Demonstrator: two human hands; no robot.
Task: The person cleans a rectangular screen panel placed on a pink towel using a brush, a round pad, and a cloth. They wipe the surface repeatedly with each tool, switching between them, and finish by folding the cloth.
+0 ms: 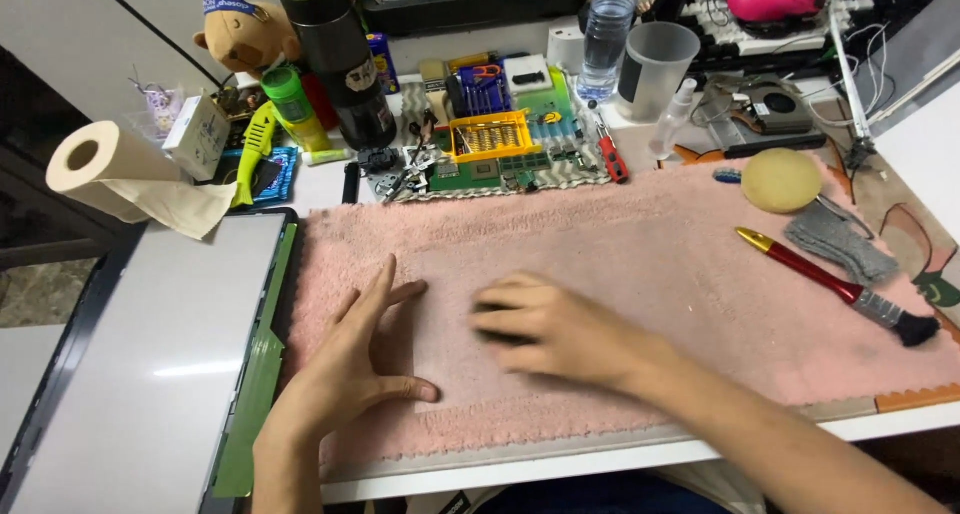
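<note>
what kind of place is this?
Likely a home electronics repair desk. A pink towel serves as a work mat under both hands; behind it lie a green circuit board, a yellow tray of screwdriver bits and a small cooling fan.

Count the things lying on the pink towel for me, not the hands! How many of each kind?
Brush with red handle: 1
Round yellow sponge: 1
Grey cloth: 1
Total: 3

The pink towel also has both hands on it; the right hand covers something dark that cannot be identified.
</note>
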